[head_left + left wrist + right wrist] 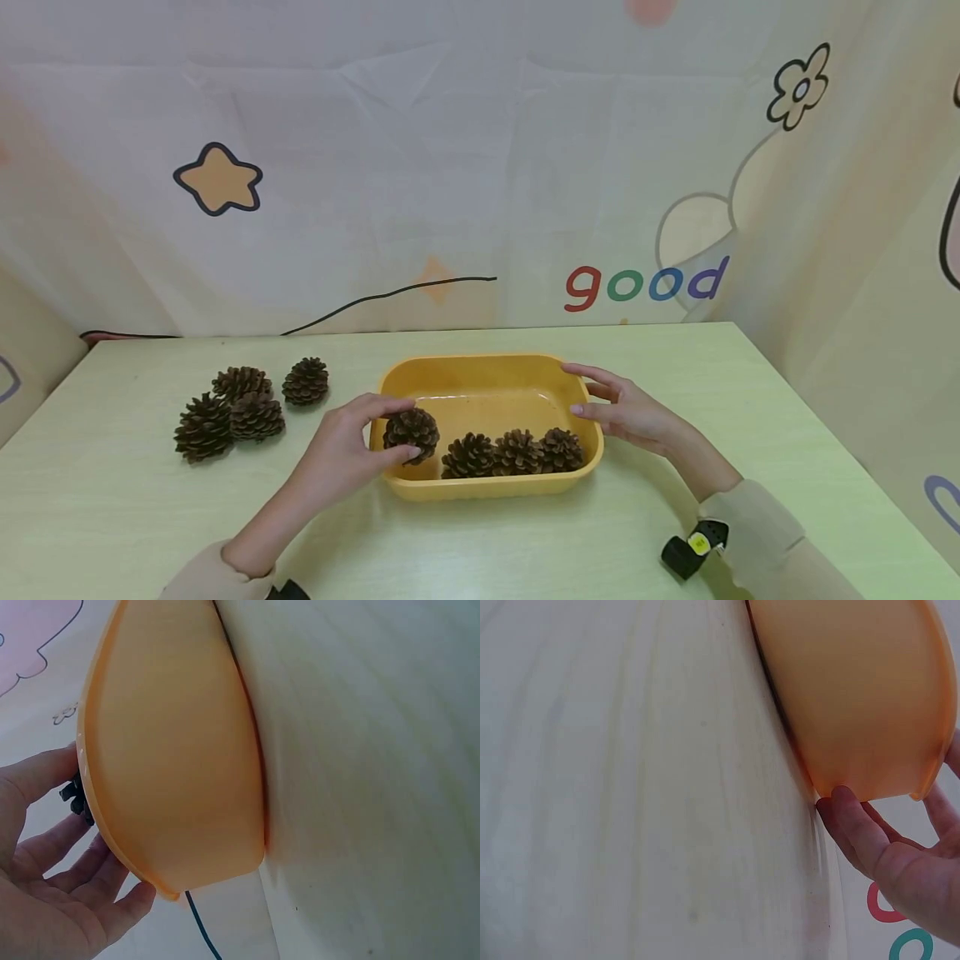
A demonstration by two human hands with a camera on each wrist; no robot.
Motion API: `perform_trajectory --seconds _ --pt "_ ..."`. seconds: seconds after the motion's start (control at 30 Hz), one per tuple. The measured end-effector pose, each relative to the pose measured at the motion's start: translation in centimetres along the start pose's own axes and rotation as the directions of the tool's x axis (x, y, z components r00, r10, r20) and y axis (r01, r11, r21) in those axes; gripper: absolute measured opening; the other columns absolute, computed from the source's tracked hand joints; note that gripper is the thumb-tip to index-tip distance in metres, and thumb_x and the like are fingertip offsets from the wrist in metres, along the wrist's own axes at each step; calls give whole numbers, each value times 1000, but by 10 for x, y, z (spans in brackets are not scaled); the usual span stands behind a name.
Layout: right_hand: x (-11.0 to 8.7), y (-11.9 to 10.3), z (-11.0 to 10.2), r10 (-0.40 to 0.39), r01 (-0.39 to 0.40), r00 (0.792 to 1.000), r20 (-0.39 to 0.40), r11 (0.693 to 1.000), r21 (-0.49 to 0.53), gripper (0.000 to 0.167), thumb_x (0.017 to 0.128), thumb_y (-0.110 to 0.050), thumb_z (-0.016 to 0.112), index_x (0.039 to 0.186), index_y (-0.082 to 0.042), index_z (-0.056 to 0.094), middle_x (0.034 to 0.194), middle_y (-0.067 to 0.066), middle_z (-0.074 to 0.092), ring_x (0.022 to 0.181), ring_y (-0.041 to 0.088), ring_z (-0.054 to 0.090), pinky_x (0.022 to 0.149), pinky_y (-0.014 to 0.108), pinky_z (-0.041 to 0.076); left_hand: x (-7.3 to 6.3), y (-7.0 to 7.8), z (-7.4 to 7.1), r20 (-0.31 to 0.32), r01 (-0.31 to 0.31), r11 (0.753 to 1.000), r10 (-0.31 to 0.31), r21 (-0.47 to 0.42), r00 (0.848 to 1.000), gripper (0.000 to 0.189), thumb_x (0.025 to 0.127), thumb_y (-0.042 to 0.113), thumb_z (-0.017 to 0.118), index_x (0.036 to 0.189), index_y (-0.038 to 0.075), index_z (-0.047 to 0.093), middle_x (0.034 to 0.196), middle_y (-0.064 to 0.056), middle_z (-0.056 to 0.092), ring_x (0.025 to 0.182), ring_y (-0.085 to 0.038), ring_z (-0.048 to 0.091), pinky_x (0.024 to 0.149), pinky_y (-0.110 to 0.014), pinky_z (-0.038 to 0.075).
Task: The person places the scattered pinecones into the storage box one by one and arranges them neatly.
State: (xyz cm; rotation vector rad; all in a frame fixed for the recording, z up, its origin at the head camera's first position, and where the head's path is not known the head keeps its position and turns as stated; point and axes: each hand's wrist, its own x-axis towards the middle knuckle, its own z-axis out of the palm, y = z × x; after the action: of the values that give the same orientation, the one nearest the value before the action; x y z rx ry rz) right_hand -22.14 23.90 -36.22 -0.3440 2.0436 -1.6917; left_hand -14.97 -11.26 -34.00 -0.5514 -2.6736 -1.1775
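A yellow plastic basin (487,489) stands on the table, with a row of pine cones (517,452) along its near wall. Between thumb and fingers, my left hand (351,442) pinches another pine cone (412,434) inside the basin's left end. In the left wrist view that cone (76,799) is mostly hidden behind the basin wall. At the basin's right end, my right hand (633,414) holds the rim, thumb over the inner side. The right wrist view shows other fingers (859,821) against the outside of the basin (862,697).
Left of the basin, a cluster of pine cones (228,417) lies on the pale table (112,517), with a single cone (305,382) a little apart. A printed curtain (465,192) hangs behind the table's far edge.
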Motion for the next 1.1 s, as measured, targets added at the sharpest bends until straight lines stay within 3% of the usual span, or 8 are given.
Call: perform_trajectory --seconds 0.37,0.6,0.77,1.1 --pt "1 0 0 -3 3 1000 7 1000 1 69 87 -18 62 144 -10 24 145 26 18 117 37 46 90 42 47 4 -3 6 98 6 999 -9 38 995 44 71 16 78 112 8 64 113 -7 61 107 -30 55 91 -47 46" --pt "1 0 0 -7 7 1000 8 1000 2 68 87 -17 62 144 -10 25 145 27 19 115 34 49 89 40 48 7 -1 4 173 -9 992 -12 122 985 45 70 15 78 112 8 64 112 -6 62 105 -28 56 89 -45 47" --pt "0 0 -1 -9 9 1000 9 1000 -2 68 88 -18 62 144 -10 25 145 27 19 115 35 48 90 41 48 12 1 2 246 -7 987 -32 158 969 45 70 15 78 112 8 64 112 -5 62 105 -27 56 88 -43 48" --pt "1 0 0 -1 1 1000 -3 1000 -10 67 87 -18 62 144 -11 26 146 26 18 118 37 45 90 41 47 20 2 1 381 -10 990 -44 138 924 43 72 16 77 112 4 64 111 -6 64 107 -26 56 87 -42 48"
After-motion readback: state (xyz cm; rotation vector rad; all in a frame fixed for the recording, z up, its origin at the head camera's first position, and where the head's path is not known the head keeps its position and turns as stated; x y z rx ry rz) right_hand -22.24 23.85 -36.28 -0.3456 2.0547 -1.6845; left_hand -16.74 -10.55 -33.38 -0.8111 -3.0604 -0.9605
